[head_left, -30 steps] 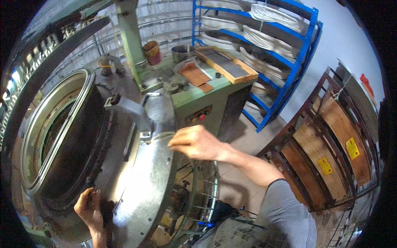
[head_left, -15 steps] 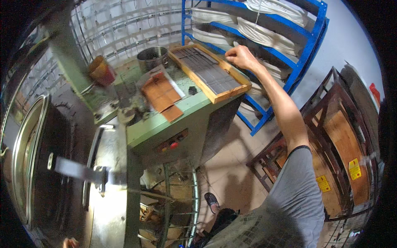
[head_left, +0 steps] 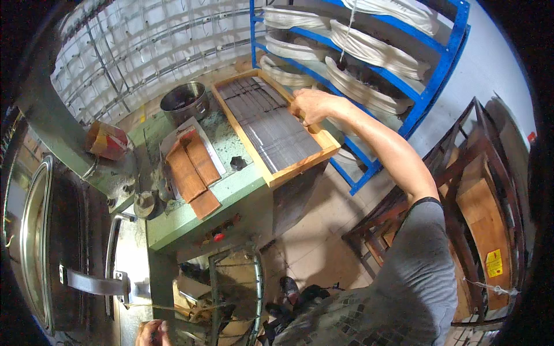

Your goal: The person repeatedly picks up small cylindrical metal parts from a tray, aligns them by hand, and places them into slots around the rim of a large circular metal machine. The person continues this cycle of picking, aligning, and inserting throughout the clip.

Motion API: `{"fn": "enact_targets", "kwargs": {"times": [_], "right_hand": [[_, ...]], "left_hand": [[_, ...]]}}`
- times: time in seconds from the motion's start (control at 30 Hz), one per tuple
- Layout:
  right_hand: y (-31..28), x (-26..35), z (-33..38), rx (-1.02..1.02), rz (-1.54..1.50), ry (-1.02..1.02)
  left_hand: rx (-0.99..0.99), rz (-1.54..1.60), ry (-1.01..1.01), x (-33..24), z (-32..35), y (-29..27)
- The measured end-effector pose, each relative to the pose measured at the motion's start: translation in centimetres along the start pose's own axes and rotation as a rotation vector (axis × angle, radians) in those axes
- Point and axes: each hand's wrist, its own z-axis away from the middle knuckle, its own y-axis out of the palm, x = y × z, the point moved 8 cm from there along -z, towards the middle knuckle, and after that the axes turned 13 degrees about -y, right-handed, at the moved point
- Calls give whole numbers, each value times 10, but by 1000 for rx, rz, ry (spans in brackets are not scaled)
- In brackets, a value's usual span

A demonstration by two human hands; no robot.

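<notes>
A long wooden-framed tray [head_left: 303,162] lies on the green machine top, filled with a layer of thin dark grey strands [head_left: 259,121]. My right hand [head_left: 311,107] is at the tray's right long side, its fingers curled down over the rim and the edge of the strands. What its fingertips grip, if anything, is hidden. At the lower edge, my left hand [head_left: 152,334] is only partly in view, its fingers closed around something dark that I cannot make out.
On the green machine top [head_left: 173,226] sit a metal pot [head_left: 183,99], brown flat pieces [head_left: 187,167] and a dark lump [head_left: 237,163]. A red and yellow container [head_left: 106,140] stands left. Behind the tray rises a blue rack [head_left: 423,91]; wooden boards [head_left: 482,213] lean at right.
My right hand has come from just beyond the tray's right side onto its rim, fingers lower. My left hand has moved further into view. The whole view has shifted and turned.
</notes>
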Motion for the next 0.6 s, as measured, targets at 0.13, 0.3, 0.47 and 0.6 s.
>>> {"fn": "enact_targets", "kwargs": {"times": [0.13,0.3,0.47,0.6], "right_hand": [[0,-2,-6,14,-47,-9],[-2,-3,-8,69,-67,28],[-4,-2,-11,67,4,-49],[-11,0,-7,-1,-40,-118]], "left_hand": [[79,197,-35,5,2,32],[90,235,-139,5,0,75],[197,392,-42,-36,-17,118],[257,283,-4,-63,-35,152]]}}
